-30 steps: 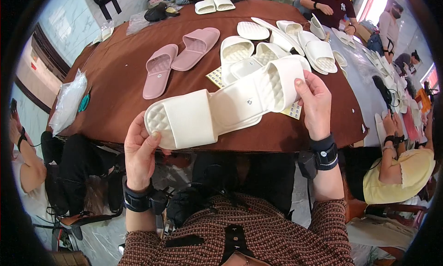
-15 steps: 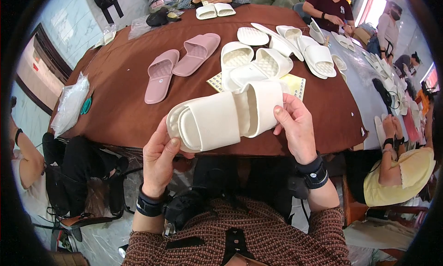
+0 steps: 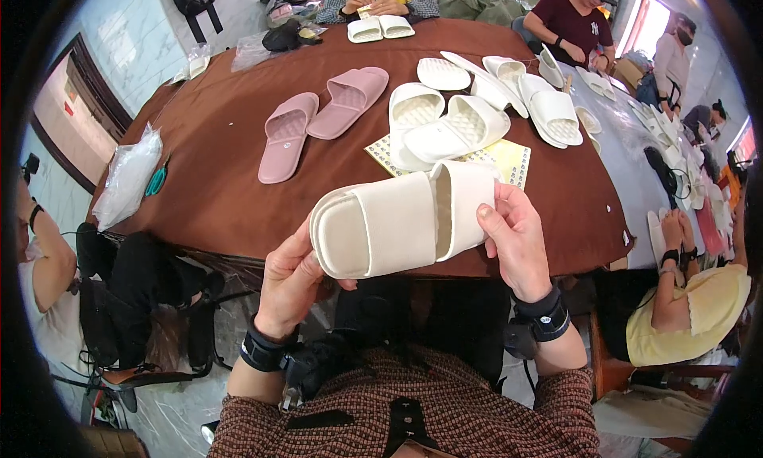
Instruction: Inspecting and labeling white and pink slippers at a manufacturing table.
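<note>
Two cream-white slide slippers are held up over the near table edge, strap sides toward me, overlapping end to end. My left hand [image 3: 288,287] is closed on the toe end of the left slipper [image 3: 393,228], thumb in front. Closed around the outer side of the other slipper [image 3: 470,212] is my right hand [image 3: 520,239]. Just beyond, several white slippers [image 3: 457,132] lie in a loose pile, partly over a yellow sticker sheet [image 3: 515,158]. To their left rests a pair of pink slippers [image 3: 288,144].
A brown cloth covers the table [image 3: 214,212]. At its left lie a clear plastic bag [image 3: 127,180] and teal scissors [image 3: 157,178]. Co-workers sit at the far side, left and right. A grey table [image 3: 628,140] with more slippers adjoins on the right.
Both hands have shifted slightly right and down with the slippers. The slippers now lie closer together, with the left one's toe turned more toward me. The whole view has moved a little.
</note>
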